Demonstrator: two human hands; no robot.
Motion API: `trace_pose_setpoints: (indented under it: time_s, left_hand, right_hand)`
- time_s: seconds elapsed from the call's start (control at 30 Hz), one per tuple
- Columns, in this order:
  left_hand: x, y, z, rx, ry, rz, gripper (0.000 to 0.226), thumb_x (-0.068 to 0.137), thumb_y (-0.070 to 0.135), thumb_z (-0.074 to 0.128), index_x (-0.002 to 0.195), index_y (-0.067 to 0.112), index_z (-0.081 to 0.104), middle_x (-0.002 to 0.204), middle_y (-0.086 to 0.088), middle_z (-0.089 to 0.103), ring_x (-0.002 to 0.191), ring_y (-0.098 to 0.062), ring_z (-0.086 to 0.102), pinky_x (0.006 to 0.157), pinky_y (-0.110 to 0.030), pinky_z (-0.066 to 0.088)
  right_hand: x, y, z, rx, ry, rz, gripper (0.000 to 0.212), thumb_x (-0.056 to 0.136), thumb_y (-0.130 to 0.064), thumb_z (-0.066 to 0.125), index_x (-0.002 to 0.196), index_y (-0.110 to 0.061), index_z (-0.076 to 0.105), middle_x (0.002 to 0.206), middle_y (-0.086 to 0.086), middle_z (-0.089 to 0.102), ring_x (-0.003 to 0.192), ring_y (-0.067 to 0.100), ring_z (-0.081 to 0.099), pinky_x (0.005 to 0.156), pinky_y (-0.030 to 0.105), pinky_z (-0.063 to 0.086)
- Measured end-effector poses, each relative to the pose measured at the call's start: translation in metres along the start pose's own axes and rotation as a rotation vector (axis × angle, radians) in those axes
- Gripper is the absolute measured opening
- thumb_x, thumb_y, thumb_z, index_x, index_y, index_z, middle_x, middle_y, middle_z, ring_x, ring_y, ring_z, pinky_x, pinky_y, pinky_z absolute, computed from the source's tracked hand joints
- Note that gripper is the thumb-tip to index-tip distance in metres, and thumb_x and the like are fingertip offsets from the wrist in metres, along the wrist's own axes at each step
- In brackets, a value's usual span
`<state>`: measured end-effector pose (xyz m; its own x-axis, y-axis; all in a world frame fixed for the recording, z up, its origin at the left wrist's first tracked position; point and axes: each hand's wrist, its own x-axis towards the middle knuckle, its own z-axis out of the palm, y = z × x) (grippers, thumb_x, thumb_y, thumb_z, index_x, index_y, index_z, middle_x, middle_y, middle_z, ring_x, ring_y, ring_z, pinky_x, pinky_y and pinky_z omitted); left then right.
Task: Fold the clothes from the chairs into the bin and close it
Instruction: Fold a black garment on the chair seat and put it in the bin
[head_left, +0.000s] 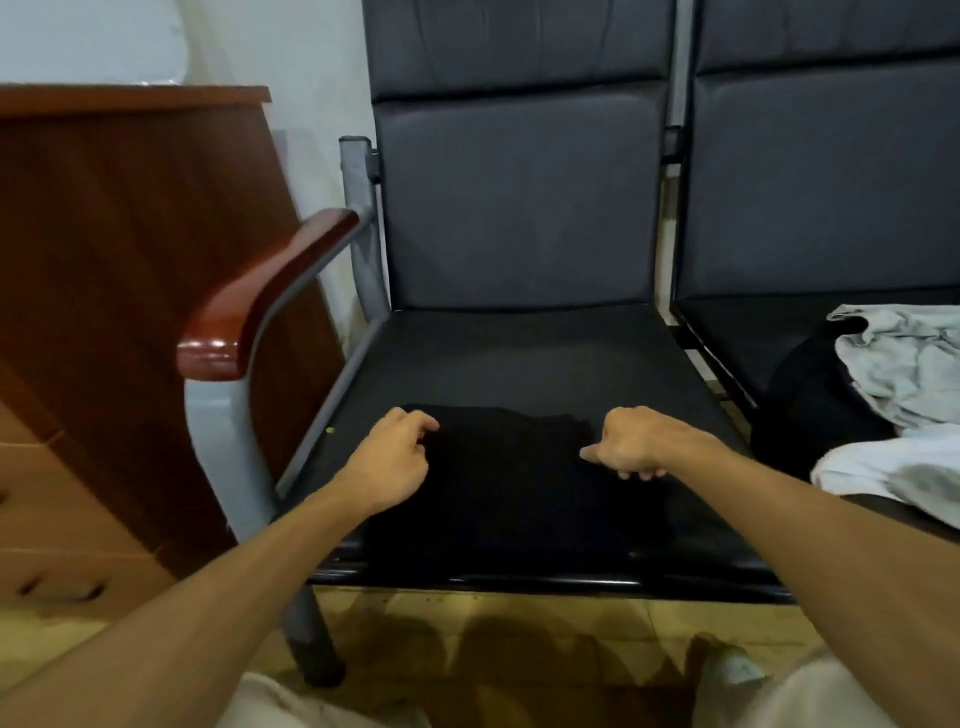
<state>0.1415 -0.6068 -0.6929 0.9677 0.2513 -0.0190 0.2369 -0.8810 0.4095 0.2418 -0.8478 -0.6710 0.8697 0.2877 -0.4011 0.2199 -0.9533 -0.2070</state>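
Observation:
A black garment lies flat and folded on the seat of the left chair. My left hand rests at the garment's left edge with fingers curled, pinching the cloth near its far corner. At the garment's right edge sits my right hand, fingers curled down onto the fabric. On the right chair lie a grey garment, a black garment and a white one in a loose heap. No bin is in view.
A wooden armrest on a grey metal frame stands left of the seat. A brown wooden cabinet fills the left side. Yellowish floor tiles show below the seat edge, with my knees at the bottom.

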Motion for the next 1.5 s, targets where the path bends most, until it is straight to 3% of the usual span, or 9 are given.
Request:
trace_pose_setpoints:
  time_s: [0.1, 0.2, 0.27, 0.5, 0.63, 0.83, 1.03, 1.27, 1.5]
  left_hand:
    - [0.003, -0.008, -0.005, 0.18, 0.021, -0.208, 0.046, 0.096, 0.039, 0.053, 0.132, 0.011, 0.044, 0.136, -0.011, 0.042, 0.128, -0.027, 0.04, 0.107, -0.038, 0.035]
    - [0.002, -0.003, -0.003, 0.264, -0.113, -0.367, 0.077, 0.09, 0.064, 0.046, 0.141, 0.007, 0.033, 0.146, -0.014, 0.037, 0.136, -0.031, 0.033, 0.111, -0.042, 0.027]
    - [0.002, -0.001, 0.001, 0.317, -0.163, -0.389, 0.085, 0.088, 0.071, 0.042, 0.143, 0.007, 0.032, 0.148, -0.014, 0.036, 0.138, -0.032, 0.031, 0.112, -0.042, 0.025]
    - [0.008, 0.007, 0.002, 0.103, -0.181, -0.352, 0.05, 0.098, 0.042, 0.047, 0.134, 0.008, 0.041, 0.138, -0.014, 0.044, 0.125, -0.03, 0.046, 0.105, -0.042, 0.038]
    - [0.005, 0.015, 0.0, -0.12, -0.033, -0.35, 0.036, 0.099, 0.03, 0.046, 0.123, 0.005, 0.035, 0.115, -0.014, 0.054, 0.099, -0.027, 0.056, 0.081, -0.039, 0.045]
    - [0.001, 0.015, -0.019, -0.76, -0.055, -0.598, 0.05, 0.089, 0.006, 0.061, 0.134, 0.003, 0.04, 0.13, -0.021, 0.048, 0.105, -0.036, 0.055, 0.079, -0.044, 0.05]
    - [-0.018, 0.022, -0.053, -1.203, -0.144, -0.595, 0.01, 0.093, 0.014, 0.058, 0.098, 0.006, 0.061, 0.087, -0.015, 0.066, 0.074, -0.028, 0.062, 0.064, -0.038, 0.05]
    - [-0.093, -0.015, -0.116, -1.364, 0.274, -0.31, 0.021, 0.092, 0.016, 0.061, 0.113, 0.018, 0.058, 0.1, -0.01, 0.069, 0.082, -0.023, 0.068, 0.061, -0.031, 0.057]
    - [-0.218, -0.116, -0.136, -1.37, 0.607, -0.378, 0.038, 0.088, 0.02, 0.066, 0.123, 0.022, 0.05, 0.109, -0.005, 0.065, 0.097, -0.023, 0.065, 0.079, -0.039, 0.056]
  right_hand:
    - [0.003, -0.005, 0.004, 0.015, -0.051, 0.037, 0.049, 0.096, -0.055, 0.043, 0.076, -0.012, 0.056, 0.088, 0.006, 0.062, 0.078, 0.018, 0.058, 0.077, 0.029, 0.045]
    - [0.002, -0.013, 0.01, 0.16, -0.117, 0.067, 0.072, 0.092, -0.065, 0.043, 0.134, -0.006, 0.049, 0.142, 0.011, 0.047, 0.129, 0.028, 0.046, 0.104, 0.036, 0.038]
    - [-0.001, -0.018, 0.014, 0.21, -0.156, 0.073, 0.079, 0.092, -0.06, 0.048, 0.146, -0.004, 0.033, 0.154, 0.012, 0.033, 0.14, 0.03, 0.034, 0.111, 0.038, 0.032]
    - [-0.004, -0.025, 0.015, 0.4, -0.064, 0.044, 0.058, 0.096, -0.037, 0.056, 0.142, -0.006, 0.039, 0.148, 0.011, 0.04, 0.133, 0.028, 0.042, 0.102, 0.035, 0.037]
    - [-0.004, -0.034, 0.012, 0.759, 0.007, 0.036, 0.05, 0.097, -0.029, 0.056, 0.14, -0.011, 0.038, 0.134, 0.008, 0.051, 0.116, 0.024, 0.052, 0.094, 0.036, 0.046]
    - [-0.011, -0.048, 0.009, 1.013, 0.097, -0.044, 0.063, 0.096, -0.03, 0.058, 0.149, -0.016, 0.029, 0.143, 0.006, 0.047, 0.124, 0.026, 0.051, 0.102, 0.039, 0.045]
    - [-0.041, -0.059, -0.016, 1.17, 0.194, -0.15, 0.05, 0.095, -0.012, 0.049, 0.143, -0.021, 0.041, 0.12, 0.005, 0.061, 0.099, 0.021, 0.062, 0.086, 0.035, 0.053]
    - [-0.093, -0.136, -0.032, 1.052, 0.206, -0.384, 0.043, 0.098, -0.011, 0.048, 0.139, -0.022, 0.046, 0.113, 0.001, 0.065, 0.092, 0.018, 0.067, 0.071, 0.03, 0.057]
    - [-0.144, -0.262, 0.021, 0.781, 0.113, -0.595, 0.043, 0.098, -0.011, 0.05, 0.141, -0.019, 0.045, 0.131, 0.001, 0.058, 0.103, 0.018, 0.063, 0.073, 0.026, 0.054]
